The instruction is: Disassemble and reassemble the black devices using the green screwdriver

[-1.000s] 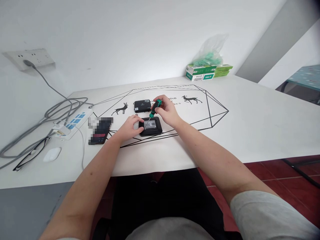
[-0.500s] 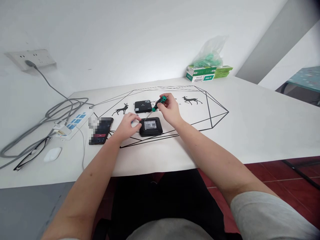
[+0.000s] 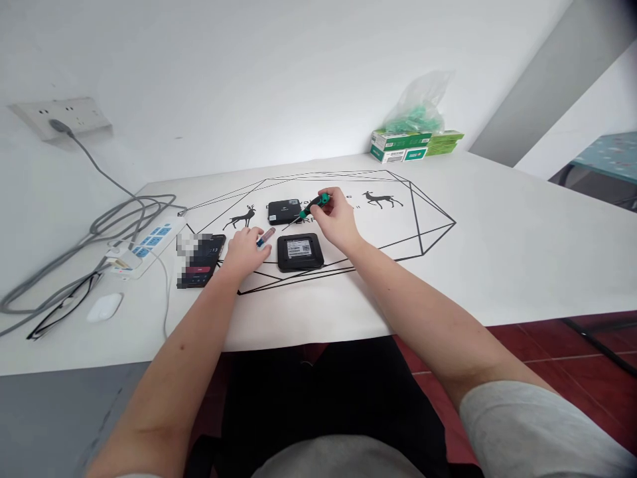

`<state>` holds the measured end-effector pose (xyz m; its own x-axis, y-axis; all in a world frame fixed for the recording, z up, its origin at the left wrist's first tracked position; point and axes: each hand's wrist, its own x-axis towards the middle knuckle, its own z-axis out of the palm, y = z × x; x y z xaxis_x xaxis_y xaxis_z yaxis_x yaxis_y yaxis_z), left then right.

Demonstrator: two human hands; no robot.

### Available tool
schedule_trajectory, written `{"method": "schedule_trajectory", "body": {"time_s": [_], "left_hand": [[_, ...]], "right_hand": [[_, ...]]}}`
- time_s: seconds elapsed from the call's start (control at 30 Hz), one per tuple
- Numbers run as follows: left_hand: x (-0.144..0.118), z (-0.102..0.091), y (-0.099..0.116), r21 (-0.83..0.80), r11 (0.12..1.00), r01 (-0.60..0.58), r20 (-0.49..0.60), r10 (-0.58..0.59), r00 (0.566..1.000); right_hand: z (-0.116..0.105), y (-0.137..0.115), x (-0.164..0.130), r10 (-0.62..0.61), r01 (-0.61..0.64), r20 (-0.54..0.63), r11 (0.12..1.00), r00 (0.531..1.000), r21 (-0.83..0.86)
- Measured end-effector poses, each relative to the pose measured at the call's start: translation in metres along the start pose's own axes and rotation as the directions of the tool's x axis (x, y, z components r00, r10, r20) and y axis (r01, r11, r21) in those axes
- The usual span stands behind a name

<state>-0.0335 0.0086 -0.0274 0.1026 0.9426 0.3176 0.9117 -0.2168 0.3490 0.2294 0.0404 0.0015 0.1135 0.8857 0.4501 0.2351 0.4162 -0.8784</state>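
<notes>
The white surface (image 3: 497, 252) is stretching wide beyond the right hand (image 3: 334, 218), its front edge running nearer the person than both hands. That hand is gripping a slim-shafted green-and-black screwdriver (image 3: 317, 203); the left hand (image 3: 245, 252) is curving half-open at a small tube (image 3: 267, 235), its hold unclear. A rounded-square black box (image 3: 300, 255) is lying between them.

One head-worn camera looks forward and down, close above the near side of the white tabletop printed with black lines (image 3: 497, 265).
</notes>
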Motion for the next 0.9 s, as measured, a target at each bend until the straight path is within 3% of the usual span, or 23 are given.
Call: {"method": "schedule_trajectory", "body": {"time_s": [0.1, 0.33, 0.47, 0.7, 0.9], "left_hand": [[0.003, 0.005, -0.007, 0.013, 0.997, 0.071, 0.032, -0.072, 0.997], [0.010, -0.003, -0.015, -0.141, 0.951, 0.276, -0.080, -0.289, 0.954], [0.011, -0.003, -0.017, -0.066, 0.937, 0.344, -0.046, -0.347, 0.937], [0.011, 0.008, -0.021, 0.040, 0.957, 0.286, -0.077, -0.282, 0.956], [0.010, -0.003, -0.009, 0.003, 0.989, 0.151, -0.130, -0.149, 0.980]], "right_hand": [[0.002, 0.003, 0.000, -0.006, 0.007, 0.036, 1.000, 0.999, -0.023], [0.006, 0.004, -0.006, 0.016, -0.008, 0.140, 0.998, 0.990, -0.058], [0.010, 0.006, -0.010, 0.013, -0.002, 0.220, 0.999, 0.975, -0.049], [0.020, 0.016, -0.013, 0.005, 0.013, 0.330, 0.999, 0.944, -0.050], [0.020, 0.016, -0.011, 0.041, -0.015, 0.317, 0.996, 0.947, -0.086]]}}
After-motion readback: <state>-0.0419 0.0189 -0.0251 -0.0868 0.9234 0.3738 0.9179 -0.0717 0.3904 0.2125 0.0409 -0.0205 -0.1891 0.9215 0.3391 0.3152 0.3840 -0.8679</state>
